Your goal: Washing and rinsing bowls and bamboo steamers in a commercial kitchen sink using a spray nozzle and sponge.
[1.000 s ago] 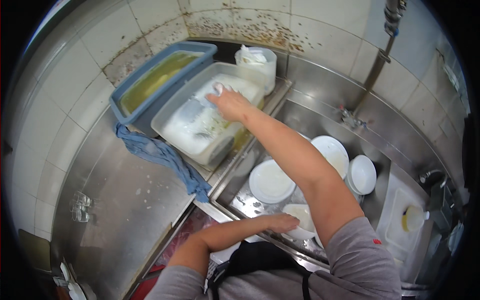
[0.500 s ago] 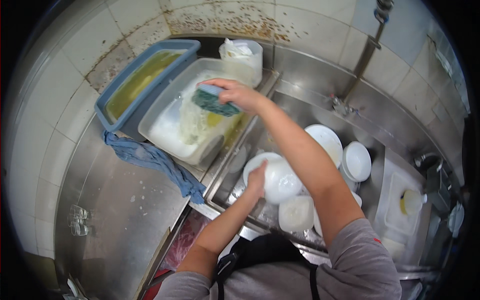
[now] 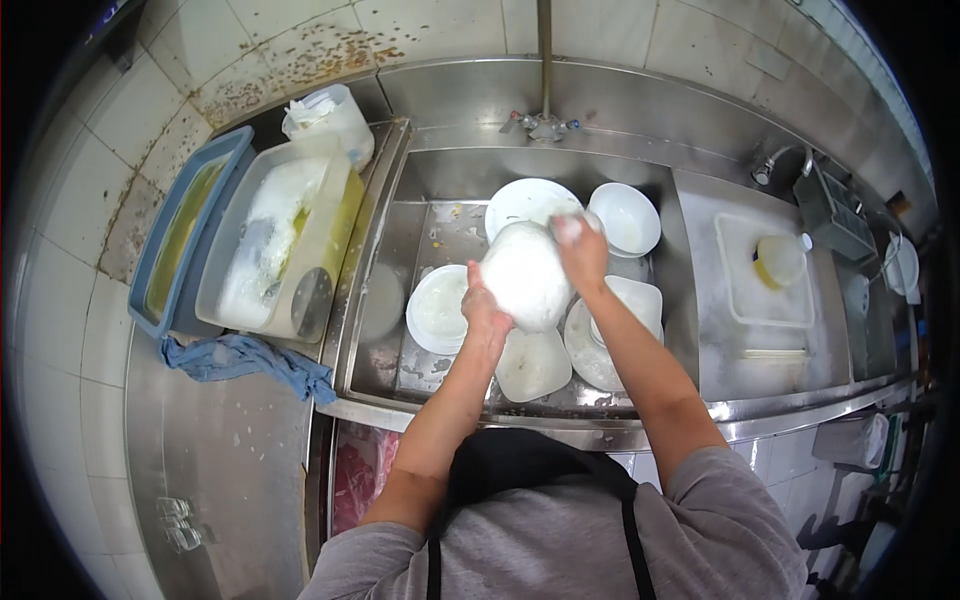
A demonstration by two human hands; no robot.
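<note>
My left hand (image 3: 487, 308) grips the left side of a white bowl (image 3: 525, 278), raised over the sink and smooth with suds. Against the bowl's upper right rim, my right hand (image 3: 584, 252) is closed and slightly blurred. The sponge in it is mostly hidden; only a pale, foamy patch shows at the fingers. Below and around the hands, the steel sink (image 3: 425, 235) holds a white plate (image 3: 515, 198) at the back, a round white bowl (image 3: 625, 220) to the right, another round dish (image 3: 436, 310) to the left, and a squarish dish (image 3: 533, 368) in front.
To the left stand a clear tub (image 3: 222, 270) of suds, a blue basin (image 3: 148, 300) of yellowish liquid and a white bucket (image 3: 345, 130). A blue cloth (image 3: 235, 358) lies before them. A tap (image 3: 545, 127) rises behind the sink. A jug (image 3: 780, 260) stands on the right counter.
My right hand has come from above the suds tub to the bowl. The left hand has lifted the bowl from among the dishes. The view has swung right.
</note>
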